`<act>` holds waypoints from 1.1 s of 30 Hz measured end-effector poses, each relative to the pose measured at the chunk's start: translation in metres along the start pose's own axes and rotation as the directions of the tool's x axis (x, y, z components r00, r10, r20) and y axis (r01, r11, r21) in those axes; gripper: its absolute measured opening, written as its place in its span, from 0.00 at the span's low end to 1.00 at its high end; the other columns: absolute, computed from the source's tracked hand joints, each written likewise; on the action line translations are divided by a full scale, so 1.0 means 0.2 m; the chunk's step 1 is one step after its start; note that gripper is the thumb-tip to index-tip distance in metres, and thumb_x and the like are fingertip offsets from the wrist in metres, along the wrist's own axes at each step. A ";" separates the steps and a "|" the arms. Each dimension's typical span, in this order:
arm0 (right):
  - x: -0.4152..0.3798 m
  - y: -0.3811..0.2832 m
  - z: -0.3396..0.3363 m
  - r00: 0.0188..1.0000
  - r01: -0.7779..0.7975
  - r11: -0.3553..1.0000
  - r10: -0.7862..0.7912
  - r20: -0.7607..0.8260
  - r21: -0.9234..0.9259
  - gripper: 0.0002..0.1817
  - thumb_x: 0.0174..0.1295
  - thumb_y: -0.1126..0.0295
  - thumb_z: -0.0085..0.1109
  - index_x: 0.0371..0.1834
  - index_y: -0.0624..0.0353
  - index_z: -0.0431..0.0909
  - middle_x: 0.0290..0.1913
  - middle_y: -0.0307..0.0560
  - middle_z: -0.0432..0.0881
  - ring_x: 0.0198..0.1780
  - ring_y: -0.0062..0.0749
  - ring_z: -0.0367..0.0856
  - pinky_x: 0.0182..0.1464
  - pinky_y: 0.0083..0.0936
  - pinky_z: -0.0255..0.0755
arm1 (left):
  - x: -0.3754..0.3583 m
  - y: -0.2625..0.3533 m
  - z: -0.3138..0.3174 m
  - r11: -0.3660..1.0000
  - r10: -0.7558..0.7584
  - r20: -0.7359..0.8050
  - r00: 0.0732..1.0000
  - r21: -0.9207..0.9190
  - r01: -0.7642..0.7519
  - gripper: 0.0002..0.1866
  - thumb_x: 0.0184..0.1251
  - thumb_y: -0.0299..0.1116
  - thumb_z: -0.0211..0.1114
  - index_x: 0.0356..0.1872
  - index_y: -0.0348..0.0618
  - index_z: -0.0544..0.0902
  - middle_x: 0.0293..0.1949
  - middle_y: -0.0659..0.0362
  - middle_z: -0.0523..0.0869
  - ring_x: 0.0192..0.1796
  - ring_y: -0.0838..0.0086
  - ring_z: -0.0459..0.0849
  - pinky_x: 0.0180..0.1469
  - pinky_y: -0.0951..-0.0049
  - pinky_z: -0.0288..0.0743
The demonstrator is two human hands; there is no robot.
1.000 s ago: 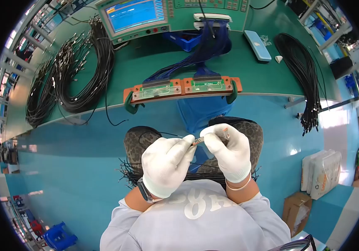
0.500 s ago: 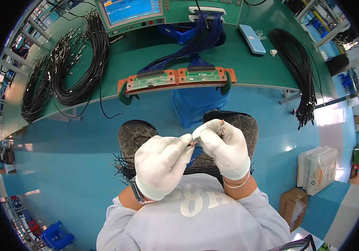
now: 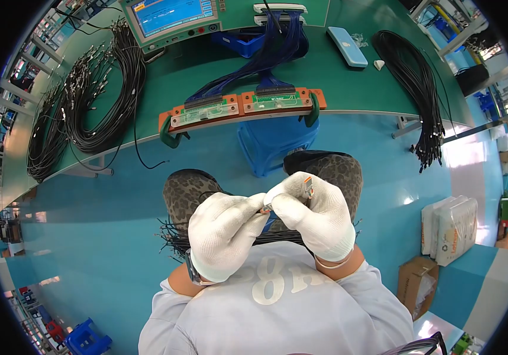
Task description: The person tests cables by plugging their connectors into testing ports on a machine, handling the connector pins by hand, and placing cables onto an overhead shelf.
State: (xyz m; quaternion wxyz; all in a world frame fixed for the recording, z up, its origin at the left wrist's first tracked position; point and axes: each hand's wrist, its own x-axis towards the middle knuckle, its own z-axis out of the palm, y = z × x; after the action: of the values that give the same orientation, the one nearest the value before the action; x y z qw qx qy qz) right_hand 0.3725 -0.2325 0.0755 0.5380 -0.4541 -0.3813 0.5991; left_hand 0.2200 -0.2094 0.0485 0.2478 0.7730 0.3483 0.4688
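Not much readable writing here: the screen (image 3: 171, 15) on the green tester at the top has blue panels with text too small to make out, and the big white print on the person's pale shirt (image 3: 277, 284) is cut off by the arms, maybe "8" plus part of another character, can't tell for sure.

Going left to right: loops of black cables (image 3: 82, 94) with metal ends lie on the left of the green bench (image 3: 348, 89). In the middle, clamped at the bench edge, sits the orange fixture (image 3: 239, 106) with two green boards, blue ribbon wires (image 3: 260, 59) running up to the tester. A pale blue case (image 3: 347, 46) lies further right, then another bundle of black cables (image 3: 413, 77) hangs over the right edge.

Down in the lap: the left hand (image 3: 224, 234), white glove, is curled nearly closed, thumb and fingertips pinching one end of a small orange-tipped connector (image 3: 265, 208). The right hand (image 3: 316, 216), also gloved, is closed around the other end, with a second little orange plug (image 3: 307, 188) poking up between its fingers. The hands touch each other just over the knees, and a bundle of black wires (image 3: 177, 239) lies across the lap under them.

Versus a second ago: the whole view has tipped down a bit, so the bench and fixture sit higher in frame, and the hands have stayed pressed together on that connector, the plug in the right hand now standing more upright.
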 end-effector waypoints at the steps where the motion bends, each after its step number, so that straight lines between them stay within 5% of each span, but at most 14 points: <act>1: 0.00 0.00 0.00 1.000 -0.001 1.000 0.001 -0.002 0.000 0.08 0.54 0.80 0.52 0.37 0.67 0.77 0.27 0.40 0.77 0.26 0.15 0.66 0.29 0.09 0.60 | 0.00 0.00 0.00 1.000 0.000 0.002 1.000 -0.001 0.000 0.15 0.43 0.19 0.67 0.37 0.37 0.83 0.29 0.57 0.84 0.25 0.73 0.76 0.30 0.78 0.70; 6: 0.03 0.01 0.02 1.000 -0.001 0.993 0.003 0.014 -0.119 0.12 0.57 0.77 0.50 0.44 0.66 0.75 0.32 0.42 0.78 0.29 0.18 0.68 0.31 0.11 0.62 | -0.02 -0.01 0.03 0.911 -0.359 -0.134 0.923 -0.265 0.316 0.11 0.49 0.18 0.63 0.36 0.36 0.83 0.29 0.58 0.83 0.25 0.77 0.75 0.29 0.82 0.68; 10: 0.04 0.07 -0.01 0.984 0.151 0.919 -0.106 0.140 -0.364 0.15 0.60 0.71 0.47 0.49 0.66 0.72 0.36 0.44 0.78 0.31 0.22 0.70 0.34 0.15 0.65 | 0.03 -0.02 -0.03 0.351 -0.672 0.113 0.732 -0.821 0.449 0.09 0.54 0.19 0.58 0.35 0.34 0.82 0.28 0.58 0.83 0.26 0.81 0.73 0.29 0.86 0.66; 15: 0.03 0.05 0.01 0.973 0.164 0.856 -0.057 0.224 -0.491 0.16 0.64 0.63 0.44 0.47 0.65 0.70 0.35 0.52 0.78 0.31 0.39 0.76 0.34 0.28 0.70 | 0.12 0.06 -0.04 0.537 -0.647 0.186 0.740 -0.577 0.615 0.09 0.55 0.20 0.56 0.35 0.33 0.82 0.28 0.58 0.82 0.26 0.82 0.72 0.29 0.87 0.65; 21: 0.02 0.05 -0.01 0.966 0.189 0.843 -0.066 0.252 -0.504 0.16 0.63 0.64 0.45 0.47 0.65 0.70 0.36 0.52 0.78 0.31 0.42 0.76 0.35 0.30 0.71 | 0.10 0.03 -0.04 0.507 -0.631 0.266 0.729 -0.569 0.647 0.08 0.54 0.19 0.56 0.34 0.33 0.81 0.28 0.57 0.82 0.26 0.82 0.72 0.29 0.87 0.65; 25: 0.02 0.05 -0.02 0.957 0.202 0.896 -0.094 0.274 -0.396 0.15 0.60 0.71 0.48 0.48 0.68 0.73 0.35 0.47 0.78 0.28 0.24 0.70 0.31 0.17 0.66 | 0.09 0.04 -0.03 0.505 -0.593 0.205 0.779 -0.658 0.558 0.07 0.54 0.19 0.56 0.33 0.33 0.81 0.27 0.58 0.81 0.25 0.82 0.71 0.28 0.87 0.64; 33: 0.06 0.13 -0.08 0.961 0.063 0.997 -0.046 0.272 -0.053 0.08 0.59 0.73 0.53 0.40 0.65 0.75 0.30 0.42 0.77 0.27 0.21 0.67 0.29 0.14 0.62 | 0.06 0.04 -0.03 0.556 -0.568 0.158 0.807 -0.650 0.519 0.06 0.53 0.18 0.57 0.31 0.33 0.80 0.26 0.59 0.80 0.24 0.82 0.68 0.26 0.85 0.62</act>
State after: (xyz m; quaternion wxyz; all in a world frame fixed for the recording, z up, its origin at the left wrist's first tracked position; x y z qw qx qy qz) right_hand 0.3799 -0.2248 0.0451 0.4831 -0.3738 -0.4817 0.6284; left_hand 0.2207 -0.2058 0.0634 0.6264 0.4690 0.3868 0.4880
